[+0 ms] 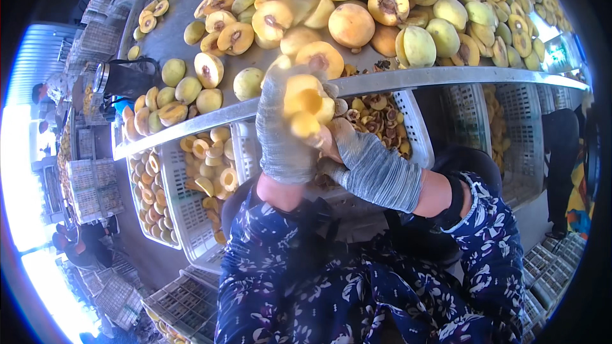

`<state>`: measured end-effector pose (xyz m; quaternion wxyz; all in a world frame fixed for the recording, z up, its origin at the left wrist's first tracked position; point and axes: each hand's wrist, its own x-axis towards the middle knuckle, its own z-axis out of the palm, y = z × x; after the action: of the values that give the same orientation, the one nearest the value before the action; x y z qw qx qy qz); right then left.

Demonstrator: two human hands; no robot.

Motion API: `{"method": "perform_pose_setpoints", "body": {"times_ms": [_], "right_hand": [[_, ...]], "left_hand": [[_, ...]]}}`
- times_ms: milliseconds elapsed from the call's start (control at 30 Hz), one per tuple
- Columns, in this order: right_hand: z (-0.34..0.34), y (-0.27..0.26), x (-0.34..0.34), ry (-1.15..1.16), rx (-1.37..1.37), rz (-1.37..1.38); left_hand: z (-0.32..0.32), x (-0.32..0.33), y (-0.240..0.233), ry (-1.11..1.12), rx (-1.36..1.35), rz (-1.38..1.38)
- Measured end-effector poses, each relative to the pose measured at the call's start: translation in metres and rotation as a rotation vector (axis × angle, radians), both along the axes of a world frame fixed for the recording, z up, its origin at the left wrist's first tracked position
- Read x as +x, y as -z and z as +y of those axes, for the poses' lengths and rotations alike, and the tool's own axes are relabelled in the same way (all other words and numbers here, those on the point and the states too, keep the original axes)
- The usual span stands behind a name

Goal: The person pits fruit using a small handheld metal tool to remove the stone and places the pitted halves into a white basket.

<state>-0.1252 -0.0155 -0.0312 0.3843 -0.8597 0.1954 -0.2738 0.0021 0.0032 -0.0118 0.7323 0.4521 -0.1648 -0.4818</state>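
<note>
My left hand (287, 129), in a grey knit glove, is closed around pieces of yellow peach-like fruit (308, 100) just over the table's metal edge; one piece shows a hollow where a pit sat. Close against them from the right is my right hand (368, 157), gloved too, with bare fingertips at the lower end of the fruit. Its fingers are curled, and whether they hold a tool is hidden. Halved fruit with brown pits (270, 20) and greenish whole-looking fruit (248, 84) lie on the metal table (167, 14) beyond my hands.
The table's raised metal rim (416, 76) crosses in front of me. Below it stand a white crate (416, 129) of pits and scraps and another white crate (191, 215) by pitted halves (215, 153). A black flask (126, 78) is at the left. Other people are farther off.
</note>
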Motion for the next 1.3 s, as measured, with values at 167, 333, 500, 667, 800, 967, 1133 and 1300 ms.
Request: {"method": "perform_pose_setpoints", "body": {"times_ms": [167,333,500,667,800,967,1133,1300], "right_hand": [[-0.006,0.014,-0.002,0.029,-0.05,0.209],[-0.028,0.018,-0.026,-0.002,-0.298,0.749],[-0.036,0.003,-0.03,-0.066,-0.287,0.771],[-0.029,-0.011,-0.022,-0.051,-0.217,0.68],[-0.024,-0.009,-0.024,-0.025,-0.255,0.793],[-0.025,-0.015,-0.023,-0.057,-0.232,0.705],[-0.022,-0.012,-0.021,-0.035,-0.192,0.609],[-0.019,-0.009,-0.014,-0.014,-0.106,0.4]], "left_hand": [[0.009,0.019,-0.014,-0.102,-0.012,0.139],[0.037,0.078,-0.017,-0.397,-0.045,-0.322],[0.134,0.175,-0.038,-0.344,0.479,-0.67],[0.113,0.155,-0.038,-0.184,0.674,-1.151],[0.019,0.129,-0.017,0.161,0.52,-1.701],[-0.032,0.141,0.0,0.58,0.778,-1.81],[-0.046,0.134,0.006,0.675,0.844,-1.871],[-0.025,0.135,-0.004,0.388,0.668,-1.8]]}}
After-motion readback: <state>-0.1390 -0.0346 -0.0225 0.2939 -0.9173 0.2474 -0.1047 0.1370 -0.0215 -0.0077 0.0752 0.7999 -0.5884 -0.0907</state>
